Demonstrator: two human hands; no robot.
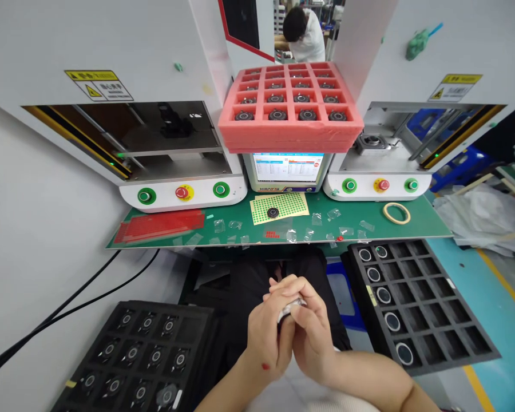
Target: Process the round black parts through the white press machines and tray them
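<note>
My left hand [266, 329] and my right hand [313, 326] are pressed together above my lap, fingers overlapping. Between them is a small whitish object [290, 308] with a dark edge, mostly covered by the fingers, so I cannot make out what it is. Both hands are closed around it. In front of them, on the green table edge [266, 242], a round black part [273, 212] lies on a yellow sheet with green dots [298, 205].
A black tray of round parts [201, 326] stands at lower left, another black tray [463, 312] at right. A pink foam tray [289, 137] sits above the screen [287, 167], between two machines. Tape roll [396, 213] and clear film pieces lie about. A person [311, 37] is behind.
</note>
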